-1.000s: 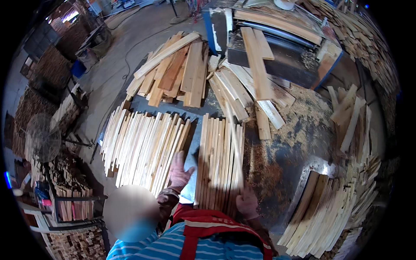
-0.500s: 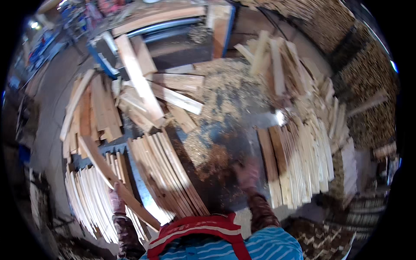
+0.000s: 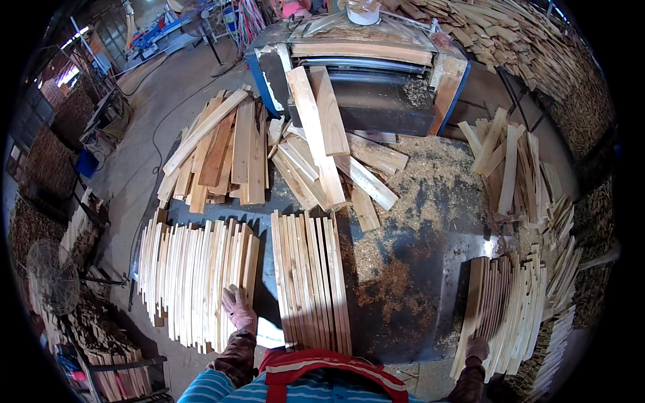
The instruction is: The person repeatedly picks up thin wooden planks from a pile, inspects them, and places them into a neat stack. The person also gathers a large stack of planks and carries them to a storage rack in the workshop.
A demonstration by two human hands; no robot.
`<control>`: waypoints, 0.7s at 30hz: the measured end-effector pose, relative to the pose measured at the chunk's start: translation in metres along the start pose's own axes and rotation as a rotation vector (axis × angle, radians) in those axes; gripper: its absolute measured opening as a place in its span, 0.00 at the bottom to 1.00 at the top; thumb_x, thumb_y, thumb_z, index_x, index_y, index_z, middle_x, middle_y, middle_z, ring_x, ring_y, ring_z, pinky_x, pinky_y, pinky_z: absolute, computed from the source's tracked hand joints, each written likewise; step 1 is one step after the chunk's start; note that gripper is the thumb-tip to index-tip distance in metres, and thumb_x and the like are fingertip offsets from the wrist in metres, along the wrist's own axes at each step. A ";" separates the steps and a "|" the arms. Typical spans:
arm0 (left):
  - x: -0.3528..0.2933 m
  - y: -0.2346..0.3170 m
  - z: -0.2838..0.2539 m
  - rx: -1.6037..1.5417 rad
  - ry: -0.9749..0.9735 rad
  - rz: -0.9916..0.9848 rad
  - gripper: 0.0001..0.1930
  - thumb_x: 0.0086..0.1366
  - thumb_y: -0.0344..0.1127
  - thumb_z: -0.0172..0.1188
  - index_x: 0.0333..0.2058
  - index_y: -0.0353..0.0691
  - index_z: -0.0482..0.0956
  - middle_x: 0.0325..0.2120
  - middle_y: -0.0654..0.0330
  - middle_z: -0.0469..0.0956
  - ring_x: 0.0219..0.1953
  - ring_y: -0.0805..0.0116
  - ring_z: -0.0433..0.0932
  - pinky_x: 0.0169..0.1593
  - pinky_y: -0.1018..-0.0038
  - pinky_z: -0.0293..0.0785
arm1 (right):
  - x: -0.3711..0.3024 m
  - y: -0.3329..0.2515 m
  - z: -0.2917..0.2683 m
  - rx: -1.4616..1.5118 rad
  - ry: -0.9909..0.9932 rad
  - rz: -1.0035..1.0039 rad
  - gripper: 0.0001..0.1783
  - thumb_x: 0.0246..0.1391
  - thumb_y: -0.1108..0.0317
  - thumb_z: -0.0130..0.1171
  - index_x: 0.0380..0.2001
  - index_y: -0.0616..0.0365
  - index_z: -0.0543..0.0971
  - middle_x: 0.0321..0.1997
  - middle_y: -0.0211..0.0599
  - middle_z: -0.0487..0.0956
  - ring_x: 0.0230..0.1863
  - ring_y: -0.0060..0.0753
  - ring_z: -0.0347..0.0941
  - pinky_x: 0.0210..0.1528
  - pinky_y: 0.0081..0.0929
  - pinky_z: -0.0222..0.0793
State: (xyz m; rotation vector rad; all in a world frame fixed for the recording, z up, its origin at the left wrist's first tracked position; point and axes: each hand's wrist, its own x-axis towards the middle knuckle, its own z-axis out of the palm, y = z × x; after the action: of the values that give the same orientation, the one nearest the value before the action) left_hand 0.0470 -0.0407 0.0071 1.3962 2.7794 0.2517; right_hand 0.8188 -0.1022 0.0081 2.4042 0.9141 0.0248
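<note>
My left hand (image 3: pixel 239 310), in a pale pinkish glove, lies on the left row of wooden slats (image 3: pixel 191 279), close to its right end. Its fingers are stretched out over the upper edges. A wider board (image 3: pixel 252 262) stands at that end of the row, just beside the hand. At the near part of the right row of slats (image 3: pixel 521 312) is my right hand (image 3: pixel 477 348), touching or very close to the brownish ones; its fingers are in shadow and hard to make out. Between my hands, a middle row of slats (image 3: pixel 309 279) reaches to my red apron (image 3: pixel 329 368).
Beyond the rows stands a blue-sided machine (image 3: pixel 363 101) with rollers, two boards leaning at its opening. Loose boards (image 3: pixel 215 151) lie heaped at the far left, more offcuts (image 3: pixel 504 161) at the far right. Wood shavings (image 3: pixel 416 201) cover part of the dark tabletop (image 3: pixel 383 332).
The tilted board that my left hand held over the left row is out of that hand. My right hand has moved from the dark tabletop to the right row. The view has shifted.
</note>
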 end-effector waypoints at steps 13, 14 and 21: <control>0.138 0.100 -0.017 -0.161 -0.037 0.192 0.48 0.50 0.35 0.67 0.70 0.43 0.55 0.71 0.42 0.50 0.73 0.37 0.44 0.74 0.50 0.44 | 0.065 -0.246 -0.268 0.676 0.353 -0.664 0.26 0.54 0.49 0.60 0.47 0.59 0.78 0.44 0.53 0.81 0.46 0.62 0.77 0.49 0.54 0.73; 0.170 0.124 -0.019 -0.213 0.025 0.284 0.44 0.51 0.36 0.68 0.67 0.42 0.60 0.67 0.41 0.58 0.70 0.38 0.53 0.71 0.50 0.52 | 0.035 -0.289 -0.342 0.881 0.236 -0.802 0.28 0.55 0.49 0.61 0.52 0.59 0.78 0.49 0.56 0.80 0.50 0.62 0.76 0.53 0.51 0.72; 0.314 0.349 0.038 -1.336 -0.573 -0.020 0.55 0.61 0.31 0.68 0.74 0.44 0.32 0.69 0.41 0.57 0.70 0.56 0.59 0.70 0.67 0.62 | -0.075 -0.508 -0.553 1.015 0.173 -1.193 0.47 0.50 0.50 0.65 0.65 0.64 0.58 0.55 0.62 0.75 0.58 0.58 0.74 0.58 0.48 0.72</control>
State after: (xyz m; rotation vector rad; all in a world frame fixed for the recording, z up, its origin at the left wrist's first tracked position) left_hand 0.1397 0.4205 0.0394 0.8194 1.4837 1.1703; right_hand 0.3380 0.4366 0.2277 2.1436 2.7789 -0.8548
